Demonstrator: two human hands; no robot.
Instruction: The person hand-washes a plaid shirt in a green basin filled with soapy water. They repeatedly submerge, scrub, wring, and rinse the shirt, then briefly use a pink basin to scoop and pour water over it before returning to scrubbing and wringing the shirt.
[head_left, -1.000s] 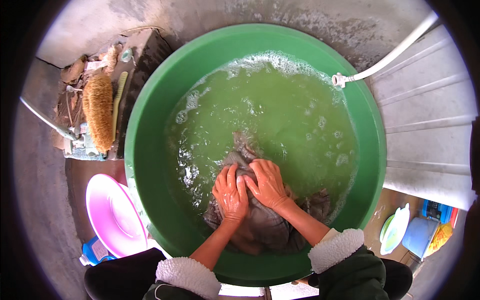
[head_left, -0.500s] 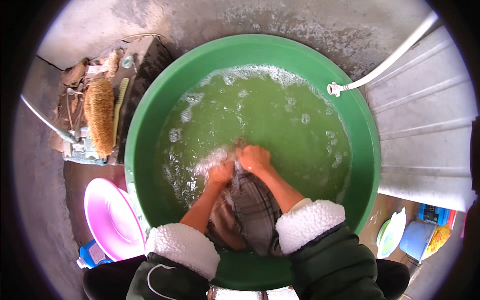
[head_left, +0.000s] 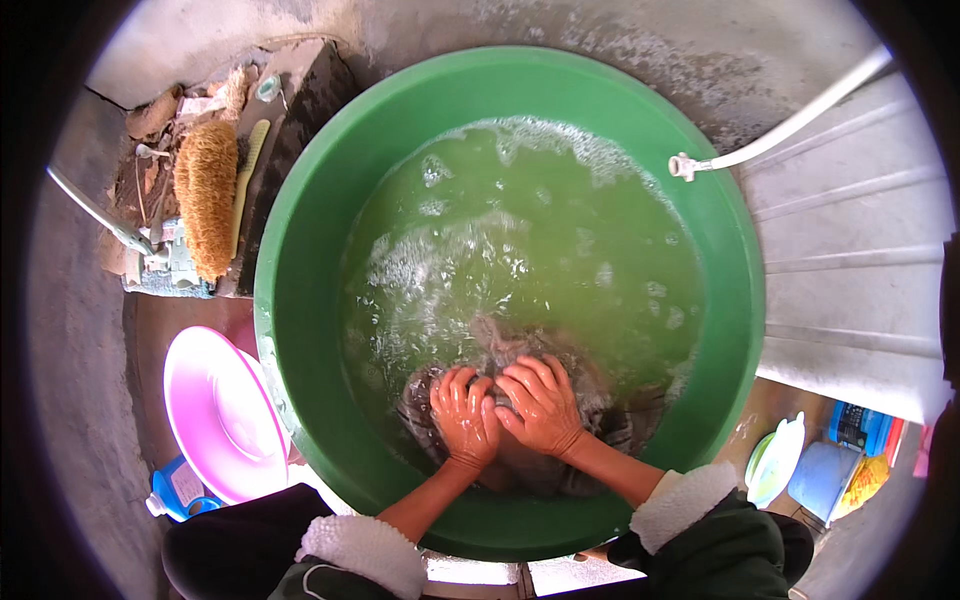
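Observation:
Side by side near the front of a large green tub (head_left: 735, 350), my left hand (head_left: 465, 418) and my right hand (head_left: 542, 408) press down on a soaked grey checked garment (head_left: 525, 465). Their wet backs face up and the thumbs almost meet. Fingers of both hands are bent over the bunched cloth, with the fingertips partly hidden in it. The garment lies half under cloudy, greenish soapy water (head_left: 560, 260), which hides its outline. Foam and ripples spread beyond my hands, mostly on the left.
A bristly brown brush (head_left: 206, 200) and a pale comb (head_left: 250, 180) lie on a block at left. Below them are a pink basin (head_left: 190, 400) and a blue bottle (head_left: 184, 485). A white hose (head_left: 790, 125) ends over the tub's right rim. Basins (head_left: 780, 460) stand at lower right.
Both hands have come back toward me from the tub's middle, bringing the garment along. It is now bunched and spread wider beneath them. Ripples have spread over the left of the water.

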